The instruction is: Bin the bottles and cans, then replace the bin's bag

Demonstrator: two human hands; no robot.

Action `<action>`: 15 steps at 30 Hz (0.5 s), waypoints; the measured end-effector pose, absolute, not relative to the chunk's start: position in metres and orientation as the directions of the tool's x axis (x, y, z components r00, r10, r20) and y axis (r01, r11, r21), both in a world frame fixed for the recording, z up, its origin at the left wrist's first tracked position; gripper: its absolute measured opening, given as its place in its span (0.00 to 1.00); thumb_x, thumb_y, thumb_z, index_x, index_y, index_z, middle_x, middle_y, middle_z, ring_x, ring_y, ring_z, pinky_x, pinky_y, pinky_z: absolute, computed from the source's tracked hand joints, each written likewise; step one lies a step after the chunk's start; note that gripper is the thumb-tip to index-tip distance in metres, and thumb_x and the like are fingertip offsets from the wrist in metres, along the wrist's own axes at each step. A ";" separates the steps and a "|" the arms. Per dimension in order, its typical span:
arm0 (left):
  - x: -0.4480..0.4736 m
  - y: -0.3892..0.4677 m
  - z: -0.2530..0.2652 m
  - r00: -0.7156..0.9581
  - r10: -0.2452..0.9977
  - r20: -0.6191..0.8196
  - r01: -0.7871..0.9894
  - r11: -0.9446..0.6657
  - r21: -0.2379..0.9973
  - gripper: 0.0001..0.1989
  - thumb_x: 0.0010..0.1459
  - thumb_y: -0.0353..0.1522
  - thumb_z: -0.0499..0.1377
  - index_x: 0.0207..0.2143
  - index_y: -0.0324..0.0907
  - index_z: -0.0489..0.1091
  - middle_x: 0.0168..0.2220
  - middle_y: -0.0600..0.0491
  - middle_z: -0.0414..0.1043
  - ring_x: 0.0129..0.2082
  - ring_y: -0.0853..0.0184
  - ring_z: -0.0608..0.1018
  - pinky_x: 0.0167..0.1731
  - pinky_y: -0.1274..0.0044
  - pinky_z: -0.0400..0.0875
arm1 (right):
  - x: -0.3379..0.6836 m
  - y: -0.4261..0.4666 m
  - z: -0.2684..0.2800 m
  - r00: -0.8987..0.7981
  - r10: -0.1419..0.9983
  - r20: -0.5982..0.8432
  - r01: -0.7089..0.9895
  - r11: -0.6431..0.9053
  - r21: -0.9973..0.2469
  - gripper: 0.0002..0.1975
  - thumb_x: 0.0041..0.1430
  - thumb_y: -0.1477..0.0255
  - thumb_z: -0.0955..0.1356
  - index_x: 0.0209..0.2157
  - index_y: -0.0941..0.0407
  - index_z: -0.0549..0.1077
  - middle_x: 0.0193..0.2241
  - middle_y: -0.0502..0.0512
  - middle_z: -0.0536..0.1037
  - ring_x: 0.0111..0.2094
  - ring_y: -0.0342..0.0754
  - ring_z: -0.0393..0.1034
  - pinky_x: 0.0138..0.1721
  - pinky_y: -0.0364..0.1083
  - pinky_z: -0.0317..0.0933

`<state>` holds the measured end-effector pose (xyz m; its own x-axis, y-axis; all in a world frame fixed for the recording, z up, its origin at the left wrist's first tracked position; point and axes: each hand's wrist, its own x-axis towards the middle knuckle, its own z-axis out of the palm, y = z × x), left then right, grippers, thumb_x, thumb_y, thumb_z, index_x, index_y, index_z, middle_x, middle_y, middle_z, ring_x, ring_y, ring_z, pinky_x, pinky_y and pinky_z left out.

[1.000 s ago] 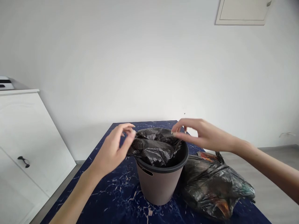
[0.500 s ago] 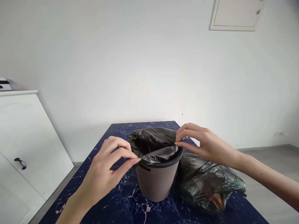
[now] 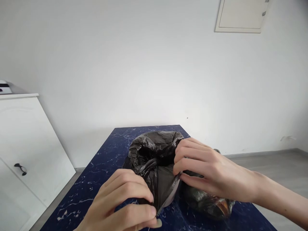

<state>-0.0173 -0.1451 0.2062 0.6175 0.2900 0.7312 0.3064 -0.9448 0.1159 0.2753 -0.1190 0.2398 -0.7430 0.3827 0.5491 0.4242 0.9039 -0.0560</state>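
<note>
A black trash bag lines a small grey-brown trash bin, and its front part is drawn down over the near side of the rim. My left hand is low in front of the bin, its fingers closed on the bag's lower front edge. On the right side, my right hand pinches the same edge higher up, beside the rim. Most of the bin is covered by the bag and my hands. A filled black bag lies to the right of the bin, partly behind my right hand.
Everything stands on a dark blue marble-patterned table. A white cabinet with a dark handle is at the left. Behind is a white wall with a panel high on the right. Grey floor shows at the right.
Both hands have come down and nearer with the bag's front edge. The bag, which was inside the rim at the front, now hangs over the bin's front wall.
</note>
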 end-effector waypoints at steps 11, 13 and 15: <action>-0.002 -0.134 0.215 0.363 0.618 0.697 0.708 -0.670 0.224 0.08 0.69 0.42 0.61 0.45 0.50 0.72 0.42 0.52 0.76 0.46 0.57 0.76 0.46 0.67 0.71 | 0.281 -0.136 0.250 -0.670 0.487 0.561 0.356 0.873 -0.334 0.12 0.66 0.77 0.68 0.50 0.53 0.74 0.45 0.56 0.80 0.44 0.48 0.76 0.44 0.46 0.71; 0.005 -0.135 0.220 0.453 0.580 0.677 0.639 -0.741 0.207 0.05 0.70 0.36 0.62 0.38 0.48 0.70 0.37 0.54 0.75 0.44 0.59 0.75 0.45 0.69 0.70 | 0.277 -0.127 0.255 -0.649 0.513 0.562 0.394 0.858 -0.328 0.16 0.68 0.79 0.66 0.54 0.52 0.73 0.51 0.58 0.79 0.50 0.49 0.74 0.49 0.47 0.71; 0.010 -0.139 0.224 0.501 0.527 0.686 0.527 -0.815 0.242 0.05 0.70 0.30 0.60 0.38 0.48 0.68 0.38 0.55 0.75 0.44 0.62 0.75 0.45 0.72 0.70 | 0.272 -0.118 0.260 -0.700 0.498 0.512 0.408 0.867 -0.285 0.23 0.66 0.82 0.65 0.60 0.52 0.71 0.58 0.60 0.75 0.58 0.51 0.71 0.57 0.50 0.69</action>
